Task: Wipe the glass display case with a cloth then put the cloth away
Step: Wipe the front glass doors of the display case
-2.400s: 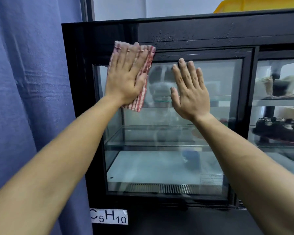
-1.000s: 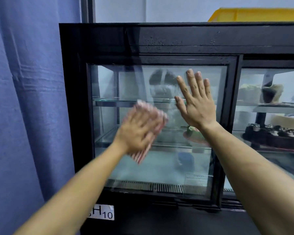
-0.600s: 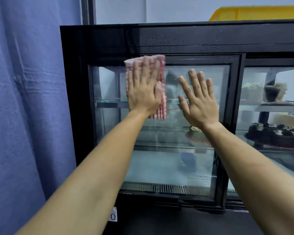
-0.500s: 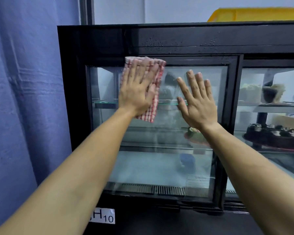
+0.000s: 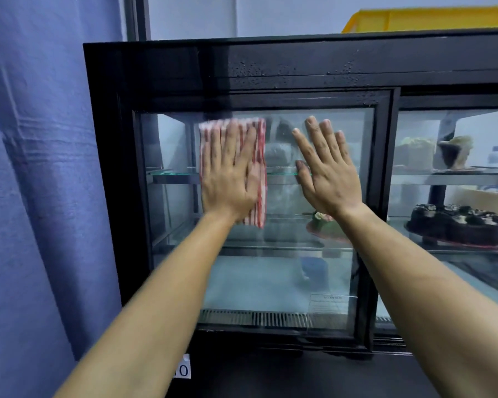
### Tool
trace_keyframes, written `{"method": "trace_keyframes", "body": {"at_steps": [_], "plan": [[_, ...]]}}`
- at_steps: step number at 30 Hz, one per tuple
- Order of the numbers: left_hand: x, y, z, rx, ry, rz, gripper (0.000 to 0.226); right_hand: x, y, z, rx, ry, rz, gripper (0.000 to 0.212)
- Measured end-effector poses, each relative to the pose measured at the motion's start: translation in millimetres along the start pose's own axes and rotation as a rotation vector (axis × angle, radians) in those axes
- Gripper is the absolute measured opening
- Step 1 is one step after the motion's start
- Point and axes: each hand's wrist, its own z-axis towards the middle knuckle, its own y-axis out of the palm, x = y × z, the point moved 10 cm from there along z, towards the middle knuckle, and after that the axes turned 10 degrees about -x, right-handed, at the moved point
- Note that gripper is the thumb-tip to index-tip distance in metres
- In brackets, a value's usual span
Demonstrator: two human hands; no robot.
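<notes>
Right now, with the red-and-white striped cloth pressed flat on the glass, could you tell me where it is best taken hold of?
Probably the lower right corner of the red-and-white striped cloth, approached from the lower right. The left hand lies flat over most of it, but that edge hangs free past the palm. The right hand, spread open on the glass door beside it, is nearest to pinch it.

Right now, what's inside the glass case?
Inside the display case sit a chocolate cake, a green-topped cake partly behind the right hand, and pale cakes higher up. The left hand and cloth cover more.
</notes>
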Motion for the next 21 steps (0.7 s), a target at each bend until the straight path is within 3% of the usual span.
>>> {"method": "trace_keyframes", "body": {"at_steps": [2, 5, 7, 11, 15, 18, 21], "plan": [[30.2, 32.2, -72.5, -0.067, 0.117, -0.012, 0.066, -2.1, -0.3, -1.4, -0.016, -0.027, -0.017, 0.058], [74.3, 90.8, -246.8, -0.304, 0.688, 0.141, 0.071, -1.9, -2.0, -0.7, -0.021, -0.025, -0.057, 0.058], [68.6, 117.5, -330.2, -0.452, 0.973, 0.317, 0.076, -3.5, -0.6, -0.9, -0.025, -0.020, -0.069, 0.058], [55.9, 111.3, -292.2, -0.435, 1.198, 0.284, 0.072, -3.9, -0.5, -0.8, -0.023, -0.029, -0.082, 0.058], [20.1, 50.4, -111.8, -0.325, 0.942, 0.150, 0.061, -5.1, -0.3, -0.1, -0.028, -0.040, -0.077, 0.058], [-28.0, 0.0, 5.2, -0.109, 0.534, 0.147, 0.060, -6.0, -1.3, -1.1, -0.026, -0.029, -0.080, 0.058], [-38.5, -8.8, 23.4, -0.010, 0.204, 0.071, 0.066, -5.2, -3.1, -0.8, -0.012, -0.021, -0.086, 0.058]]}}
